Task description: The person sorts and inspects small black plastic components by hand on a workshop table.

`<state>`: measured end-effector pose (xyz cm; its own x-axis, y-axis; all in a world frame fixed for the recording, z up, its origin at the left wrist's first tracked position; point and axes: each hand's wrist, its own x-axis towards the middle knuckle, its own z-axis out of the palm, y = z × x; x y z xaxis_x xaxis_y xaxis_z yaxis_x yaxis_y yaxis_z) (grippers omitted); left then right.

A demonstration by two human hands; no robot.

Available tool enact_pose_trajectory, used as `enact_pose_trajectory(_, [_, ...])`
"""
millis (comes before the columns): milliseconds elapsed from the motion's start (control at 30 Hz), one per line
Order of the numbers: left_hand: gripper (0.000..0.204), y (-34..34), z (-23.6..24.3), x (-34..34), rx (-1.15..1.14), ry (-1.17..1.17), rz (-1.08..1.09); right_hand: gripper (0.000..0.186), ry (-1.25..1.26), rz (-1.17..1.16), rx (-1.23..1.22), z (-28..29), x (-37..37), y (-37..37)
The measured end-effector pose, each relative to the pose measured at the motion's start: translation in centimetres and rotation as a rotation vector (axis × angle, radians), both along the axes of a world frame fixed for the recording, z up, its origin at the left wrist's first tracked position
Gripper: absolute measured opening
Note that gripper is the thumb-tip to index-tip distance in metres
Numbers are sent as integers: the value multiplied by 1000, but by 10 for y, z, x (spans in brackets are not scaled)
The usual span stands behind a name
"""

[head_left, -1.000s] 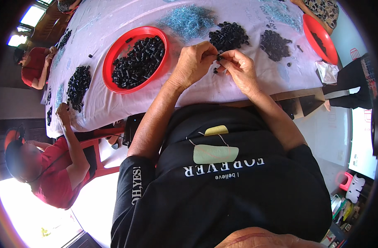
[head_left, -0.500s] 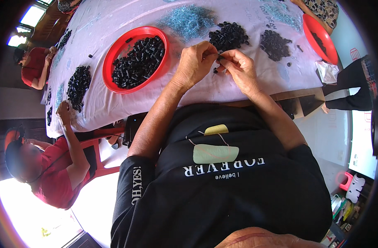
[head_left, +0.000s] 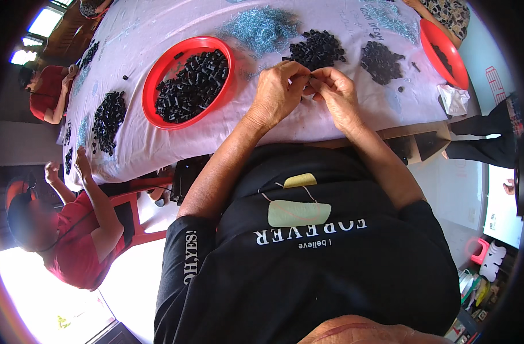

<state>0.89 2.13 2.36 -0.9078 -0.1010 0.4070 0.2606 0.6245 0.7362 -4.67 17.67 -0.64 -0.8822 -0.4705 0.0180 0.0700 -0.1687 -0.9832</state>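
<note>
My left hand [head_left: 278,94] and my right hand [head_left: 337,98] meet over the near side of the cloth-covered table, thumbs and index fingers pinched. Between the fingertips is a small black piece, mostly hidden by the fingers. Just beyond them lies a pile of short black pieces [head_left: 319,50]. Behind that is a heap of thin, shiny pale-blue bits [head_left: 260,28], too fine to name. To the left of my hands stands a red basin [head_left: 230,86] holding many black tube-like pieces [head_left: 193,86].
Another black pile [head_left: 382,62] and a second red basin [head_left: 460,71] lie to the right, near a crumpled white bag [head_left: 454,100]. On the left, people in red [head_left: 81,252] sit along the table by more black pieces [head_left: 108,123]. An open cardboard box [head_left: 439,140] stands below the right edge.
My left hand has shifted slightly right and nearer my right fingertips, covering more of the small piece. The near-left co-worker's hands have moved apart. A person at right has shifted their legs.
</note>
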Motion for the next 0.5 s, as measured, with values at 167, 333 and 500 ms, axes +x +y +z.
enact_pose_trajectory(167, [17, -2, -4, -2, -103, 112, -63, 7, -13, -8, -38, -3, -3, 1])
enact_pose_trajectory(333, [13, -5, 2, -2, 15, 119, -56, 12, -10, -15, -52, 0, -3, 1])
enact_pose_trajectory(500, [13, -25, 0, 0, -121, -47, -94, 22, -7, -17, 9, 2, -2, 2])
